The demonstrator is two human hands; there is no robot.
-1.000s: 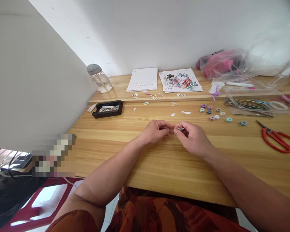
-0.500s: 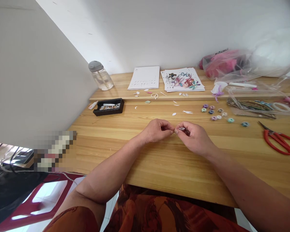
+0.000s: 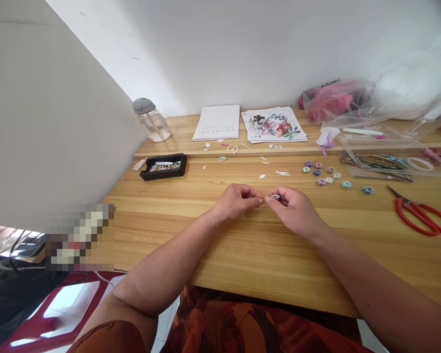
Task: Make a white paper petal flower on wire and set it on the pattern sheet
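Over the middle of the wooden table [image 3: 213, 255], my two hands meet almost fingertip to fingertip. My right hand [image 3: 294, 211] is closed in a pinch on a small white leaf-shaped piece [image 3: 275, 196] with a dark outline. Just left of it, my left hand [image 3: 238, 202] pinches thumb against forefinger; what lies between those fingertips is too small to make out. Beyond the hands lie a white petal-shaped cutout [image 3: 262, 176] and a forked white cutout [image 3: 282, 173].
Several thread bobbins [image 3: 346, 184] and red-handled scissors [image 3: 422, 215] lie to the right. A black bead tray [image 3: 163, 174] and a bottle [image 3: 152, 122] stand at left. Behind are paper sheets [image 3: 216, 122], floral pieces [image 3: 279, 128] and a clear tool case [image 3: 389, 169].
The view has shifted slightly, so the table items appear a little lower and further left. Both hands keep nearly the same pinching pose, with the white leaf-shaped piece still in the right.
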